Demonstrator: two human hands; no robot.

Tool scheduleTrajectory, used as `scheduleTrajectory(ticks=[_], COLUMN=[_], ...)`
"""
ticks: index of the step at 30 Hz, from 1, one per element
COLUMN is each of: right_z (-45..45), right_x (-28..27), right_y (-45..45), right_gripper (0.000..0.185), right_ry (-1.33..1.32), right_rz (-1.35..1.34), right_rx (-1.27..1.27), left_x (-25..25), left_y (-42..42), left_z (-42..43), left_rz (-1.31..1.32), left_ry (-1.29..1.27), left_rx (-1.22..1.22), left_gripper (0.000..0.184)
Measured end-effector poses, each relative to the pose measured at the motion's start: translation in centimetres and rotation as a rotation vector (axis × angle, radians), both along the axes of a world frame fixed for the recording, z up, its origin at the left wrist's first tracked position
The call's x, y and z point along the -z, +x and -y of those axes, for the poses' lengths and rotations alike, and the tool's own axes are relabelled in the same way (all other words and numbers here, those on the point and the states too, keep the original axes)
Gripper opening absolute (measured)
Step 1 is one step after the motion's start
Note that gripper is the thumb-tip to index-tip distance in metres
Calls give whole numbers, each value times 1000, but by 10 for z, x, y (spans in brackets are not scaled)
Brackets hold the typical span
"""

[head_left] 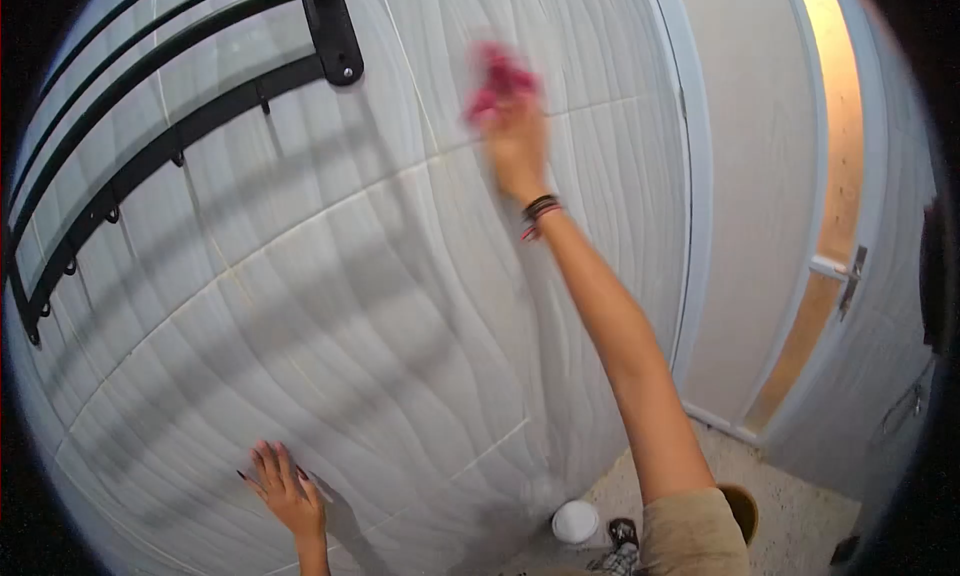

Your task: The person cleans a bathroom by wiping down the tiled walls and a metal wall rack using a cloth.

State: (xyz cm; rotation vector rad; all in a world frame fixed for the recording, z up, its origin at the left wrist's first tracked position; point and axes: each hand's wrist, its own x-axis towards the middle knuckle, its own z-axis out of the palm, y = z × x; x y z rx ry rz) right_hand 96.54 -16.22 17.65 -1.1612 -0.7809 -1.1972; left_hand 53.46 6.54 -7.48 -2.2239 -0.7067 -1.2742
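High on the grey wavy tiled wall (400, 276), my right hand (517, 146) presses a pink-red cloth (495, 81) against the tiles; both are blurred by motion. Dark and red bands circle that wrist. Low on the left, my left hand (287, 491) lies on the same wall with its fingers spread and nothing in it. A black metal rack (215, 116) with small hooks is fixed to the wall at the upper left, to the left of the cloth.
On the right is a pale door (745, 176) with a lit amber strip and a metal handle (852, 281). A white round container (575, 522) and a brownish-yellow bucket (741, 513) stand on the speckled floor (800, 486), near my foot (623, 533).
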Motion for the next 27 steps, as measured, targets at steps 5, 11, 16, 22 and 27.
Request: scheduleTrajectory(ticks=[5, 11, 16, 22, 27], right_z=[28, -1, 46, 68, 12], right_x=[-14, -69, -237, -134, -136], right_y=[18, -7, 103, 115, 47], right_gripper=[49, 28, 29, 38, 29], right_ry=[-272, -241, 170, -36, -101], right_rz=[-190, 799, 459, 517, 945], right_rx=[310, 124, 382, 125, 154], left_x=[5, -54, -157, -234, -237], left_y=[77, 194, 273, 304, 307], left_z=[33, 106, 148, 166, 174], left_rz=[238, 178, 248, 196, 229], left_ry=[-133, -13, 92, 190, 221], left_rx=[-38, -54, 156, 199, 147], left_gripper=[47, 51, 53, 54, 61])
